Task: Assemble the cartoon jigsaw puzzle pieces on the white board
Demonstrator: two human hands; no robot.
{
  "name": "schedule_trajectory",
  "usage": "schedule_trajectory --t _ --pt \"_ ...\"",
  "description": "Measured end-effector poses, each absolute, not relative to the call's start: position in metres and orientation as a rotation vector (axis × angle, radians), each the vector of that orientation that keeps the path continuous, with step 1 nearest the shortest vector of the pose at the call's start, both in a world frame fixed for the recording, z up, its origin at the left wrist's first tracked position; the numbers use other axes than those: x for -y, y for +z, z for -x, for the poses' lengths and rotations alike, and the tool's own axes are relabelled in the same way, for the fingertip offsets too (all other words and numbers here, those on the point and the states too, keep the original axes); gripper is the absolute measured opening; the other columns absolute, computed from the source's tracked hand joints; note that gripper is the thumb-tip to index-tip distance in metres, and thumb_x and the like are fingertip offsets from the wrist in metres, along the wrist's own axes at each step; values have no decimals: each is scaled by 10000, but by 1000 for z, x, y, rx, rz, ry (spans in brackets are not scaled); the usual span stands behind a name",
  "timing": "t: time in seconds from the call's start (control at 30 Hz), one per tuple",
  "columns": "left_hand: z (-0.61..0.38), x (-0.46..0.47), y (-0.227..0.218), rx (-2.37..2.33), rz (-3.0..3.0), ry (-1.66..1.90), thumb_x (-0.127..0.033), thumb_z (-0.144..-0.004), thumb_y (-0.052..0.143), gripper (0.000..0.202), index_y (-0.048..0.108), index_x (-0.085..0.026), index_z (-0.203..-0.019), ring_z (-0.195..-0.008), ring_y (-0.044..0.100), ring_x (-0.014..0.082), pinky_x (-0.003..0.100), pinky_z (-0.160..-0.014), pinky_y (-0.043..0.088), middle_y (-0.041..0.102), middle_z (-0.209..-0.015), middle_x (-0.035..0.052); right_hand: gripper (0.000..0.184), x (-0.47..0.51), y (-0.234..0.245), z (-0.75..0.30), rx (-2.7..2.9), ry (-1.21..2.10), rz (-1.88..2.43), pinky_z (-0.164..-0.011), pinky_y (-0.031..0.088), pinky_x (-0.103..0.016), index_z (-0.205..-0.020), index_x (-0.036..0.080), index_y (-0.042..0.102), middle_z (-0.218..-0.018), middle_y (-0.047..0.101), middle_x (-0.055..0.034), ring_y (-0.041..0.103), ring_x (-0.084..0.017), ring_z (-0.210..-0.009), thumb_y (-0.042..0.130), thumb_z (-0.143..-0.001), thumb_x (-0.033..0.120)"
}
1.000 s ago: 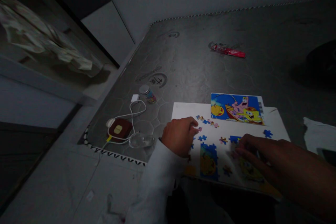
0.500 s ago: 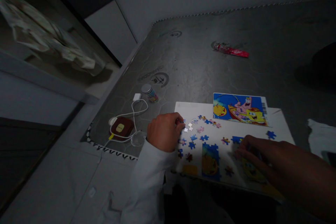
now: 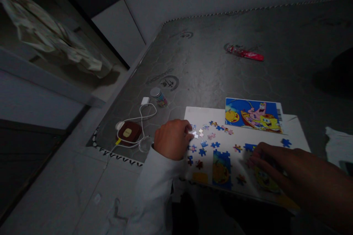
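Observation:
A white board [image 3: 292, 128] lies on a dark mat and carries several loose jigsaw pieces [image 3: 211, 136] and a joined patch of puzzle [image 3: 221, 169]. My left hand [image 3: 173, 138], in a white sleeve, rests curled at the board's left edge, fingertips beside the loose pieces; nothing clear shows in it. My right hand [image 3: 271, 161] lies with fingers stretched over another joined patch [image 3: 263, 180] at the board's right. A cartoon reference picture [image 3: 253, 114] sits on the board's far edge.
Left of the board lie a dark red case [image 3: 128, 133] with a white cable and plug [image 3: 145, 101], and a small tin [image 3: 159, 96]. A red wrapper [image 3: 245, 53] lies far back. White cloth [image 3: 335, 143] is at the right; crumpled fabric [image 3: 55, 44] hangs at upper left.
My left hand drew back to the left off the loose pieces, uncovering several of them. My right hand stayed on the right patch.

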State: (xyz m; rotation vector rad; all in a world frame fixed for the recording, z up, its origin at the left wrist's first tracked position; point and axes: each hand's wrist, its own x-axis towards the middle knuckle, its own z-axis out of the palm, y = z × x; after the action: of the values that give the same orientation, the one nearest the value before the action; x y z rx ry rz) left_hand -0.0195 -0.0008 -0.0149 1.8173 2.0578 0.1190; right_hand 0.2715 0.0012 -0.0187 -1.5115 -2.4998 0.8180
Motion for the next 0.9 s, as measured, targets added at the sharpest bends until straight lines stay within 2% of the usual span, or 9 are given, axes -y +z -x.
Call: schedule_trajectory --t 0.13,0.33,0.53,0.7,0.8,0.9 --pt "22 1 -11 -2123 -1747 51 -311 -847 766 112 781 -280 -954 -992 723 292 417 -855 521 796 -1025 24 506 -3 -22 -273 2502 900 1542 -474 584 -307 -914 276 767 -796 794 -68 737 -227 -596 374 -1011 579" --pt "20 0 -12 -2131 -1706 -26 -305 -819 800 172 768 -296 -987 -1018 719 271 396 -865 517 794 -1035 -23 572 -4 -22 -275 2464 921 1577 -484 590 -353 -889 278 775 -792 795 -82 733 -253 -590 348 -982 646" --pt "21 -1 -13 -2114 -1667 -52 -290 -767 851 279 748 -286 -1026 -1018 719 265 394 -863 515 791 -1018 -35 592 -3 -20 -274 2461 944 1596 -532 622 -379 -955 295 788 -856 808 -79 750 -261 -630 325 -974 664" --pt "22 -2 -17 -2127 -1681 -63 -305 -791 827 199 774 -295 -983 -1034 714 283 408 -864 514 793 -1033 -18 607 -3 -17 -270 2442 998 1592 -490 603 -353 -887 285 780 -810 800 -89 737 -254 -594 318 -967 671" --pt "23 -2 -20 -2115 -1696 -45 -299 -787 830 189 777 -300 -968 -1025 715 278 400 -853 511 793 -1021 -21 584 -2 -18 -271 2438 1013 1606 -491 601 -339 -932 300 779 -817 802 -71 738 -242 -601 329 -971 669" --pt "24 -2 -20 -2100 -1720 -33 -277 -777 836 182 766 -297 -944 -995 718 263 380 -822 506 793 -998 -30 601 -2 -22 -273 2453 953 1645 -510 614 -374 -934 309 780 -833 805 -69 742 -257 -609 316 -960 690"
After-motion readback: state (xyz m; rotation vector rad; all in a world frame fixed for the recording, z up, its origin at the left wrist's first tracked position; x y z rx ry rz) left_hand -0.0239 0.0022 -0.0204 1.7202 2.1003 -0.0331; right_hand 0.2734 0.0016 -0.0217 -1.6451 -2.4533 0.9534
